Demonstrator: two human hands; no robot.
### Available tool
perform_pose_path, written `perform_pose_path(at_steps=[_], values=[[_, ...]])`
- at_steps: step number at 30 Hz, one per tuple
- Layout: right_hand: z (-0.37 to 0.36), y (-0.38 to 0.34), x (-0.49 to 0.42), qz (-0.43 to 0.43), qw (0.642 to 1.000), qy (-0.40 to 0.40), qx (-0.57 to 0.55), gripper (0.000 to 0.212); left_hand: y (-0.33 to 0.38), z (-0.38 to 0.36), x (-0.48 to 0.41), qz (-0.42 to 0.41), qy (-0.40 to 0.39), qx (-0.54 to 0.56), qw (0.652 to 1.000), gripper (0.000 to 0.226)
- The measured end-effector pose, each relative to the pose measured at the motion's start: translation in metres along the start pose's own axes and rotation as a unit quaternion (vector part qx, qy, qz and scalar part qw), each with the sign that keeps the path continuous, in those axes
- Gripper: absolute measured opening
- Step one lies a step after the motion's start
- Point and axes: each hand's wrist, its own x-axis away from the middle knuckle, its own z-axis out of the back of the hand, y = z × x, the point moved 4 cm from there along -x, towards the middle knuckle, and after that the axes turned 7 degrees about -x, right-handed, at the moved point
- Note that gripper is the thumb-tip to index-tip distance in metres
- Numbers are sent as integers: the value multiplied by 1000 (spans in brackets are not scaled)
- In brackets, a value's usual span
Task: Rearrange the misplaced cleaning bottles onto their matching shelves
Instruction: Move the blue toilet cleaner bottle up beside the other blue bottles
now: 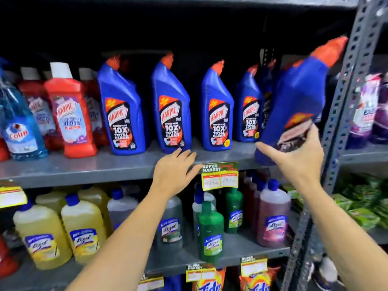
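Note:
My right hand [298, 156] grips the lower part of a blue Harpic bottle with an orange cap [298, 95], held tilted to the right at the right end of the upper grey shelf [84, 166]. Its base is at the shelf's front edge. My left hand [174, 171] rests flat, fingers apart, on that shelf's front edge just below another blue Harpic bottle [171, 108]. More blue Harpic bottles [121, 110] stand upright in a row along the shelf. Red Harpic bathroom cleaner bottles [69, 114] stand to their left.
A blue Colin spray bottle [19, 127] stands at the far left. The lower shelf holds yellow Lizol bottles [81, 227], green ones [211, 232] and a pink one [273, 217]. A perforated steel upright [344, 101] borders the right side. A price tag [220, 175] hangs from the shelf edge.

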Motion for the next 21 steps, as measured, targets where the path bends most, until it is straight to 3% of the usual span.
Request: perform_pose_path(at_steps=[6, 11, 21], values=[[-50, 2, -42, -70, 995, -53, 46, 96, 2, 8, 3, -14, 67, 14, 998, 43], [-69, 30, -44, -153, 978, -103, 93, 86, 0, 1, 4, 2, 62, 10, 998, 46], [-73, 29, -37, -158, 975, -105, 117, 133, 1, 3, 4, 0, 88, 1, 996, 46]])
